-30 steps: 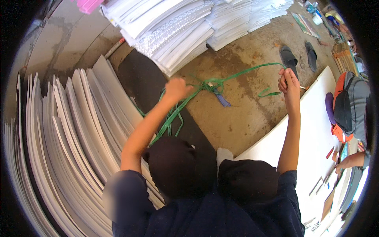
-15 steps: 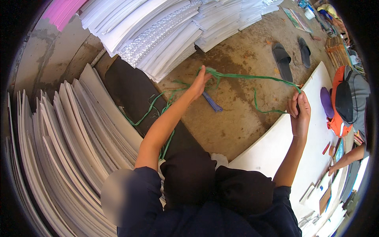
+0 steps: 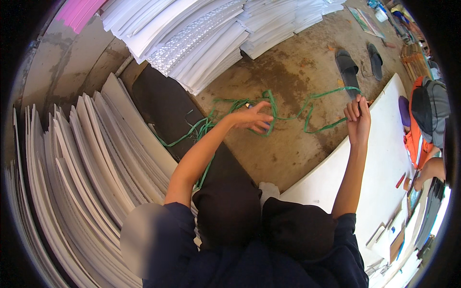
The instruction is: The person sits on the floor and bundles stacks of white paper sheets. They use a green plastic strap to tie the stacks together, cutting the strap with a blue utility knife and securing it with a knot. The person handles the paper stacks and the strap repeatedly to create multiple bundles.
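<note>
Green plastic twine (image 3: 331,91) runs slack from my right hand across to a tangle by my left hand. My right hand (image 3: 357,113) is closed on the twine, above the white sheet's edge, with a loop hanging from it. My left hand (image 3: 253,117) has its fingers spread and curved over the tangle, gripping nothing that I can see. Partly hidden behind its fingers, a blue object (image 3: 263,126) lies on the floor. More loose strands trail left over a dark board (image 3: 161,105).
White sheets stand packed on edge (image 3: 96,158) at the left. Tall stacks of white sheets (image 3: 192,43) fill the far side. A large white sheet (image 3: 331,177) lies at the right. Beyond are black slippers (image 3: 346,67) and a person beside a grey backpack (image 3: 427,110).
The twine between my hands was stretched taut and now sags. My left hand has let go and dropped nearer, its fingers spreading. My right hand has moved slightly left and farther away.
</note>
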The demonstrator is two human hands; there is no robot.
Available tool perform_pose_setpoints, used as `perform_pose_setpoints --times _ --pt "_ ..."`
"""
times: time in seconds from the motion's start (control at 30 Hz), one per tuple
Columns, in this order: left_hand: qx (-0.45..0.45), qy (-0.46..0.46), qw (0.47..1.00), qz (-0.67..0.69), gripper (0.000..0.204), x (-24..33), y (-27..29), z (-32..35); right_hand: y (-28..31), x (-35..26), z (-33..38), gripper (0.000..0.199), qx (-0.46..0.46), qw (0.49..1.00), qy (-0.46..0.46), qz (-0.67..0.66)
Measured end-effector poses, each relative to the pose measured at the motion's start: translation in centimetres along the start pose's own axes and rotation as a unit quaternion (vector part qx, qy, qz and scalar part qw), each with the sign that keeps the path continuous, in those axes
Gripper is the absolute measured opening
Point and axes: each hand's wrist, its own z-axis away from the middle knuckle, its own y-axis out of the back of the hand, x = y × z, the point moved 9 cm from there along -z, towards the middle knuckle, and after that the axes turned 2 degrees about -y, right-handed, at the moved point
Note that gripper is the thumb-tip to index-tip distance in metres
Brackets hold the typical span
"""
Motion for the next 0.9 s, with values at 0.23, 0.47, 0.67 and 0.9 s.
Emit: perform_pose_setpoints --times 0.23,0.47,0.67,0.9 --pt "0.065 -0.031 0.995 0.071 0.031 0.4 5.6 5.0 4.0 1.4 -2.0 0.02 0.055 0.998 0.005 -0.015" --pt "0.52 -0.088 0.835 0.155 0.027 -4.4 22.8 18.7 16.4 0.0 -2.6 0.011 0.254 0.962 0.081 -0.067" --pt "0.605 0.072 0.75 -0.256 0.032 -6.8 28.8 23.2 18.4 -2.5 -2.4 0.012 0.288 0.944 0.143 -0.076" --pt "0.451 0.229 0.657 -0.559 0.046 -4.4 26.0 22.2 10.3 -6.3 -3.6 0.017 0.154 0.973 0.116 0.126"
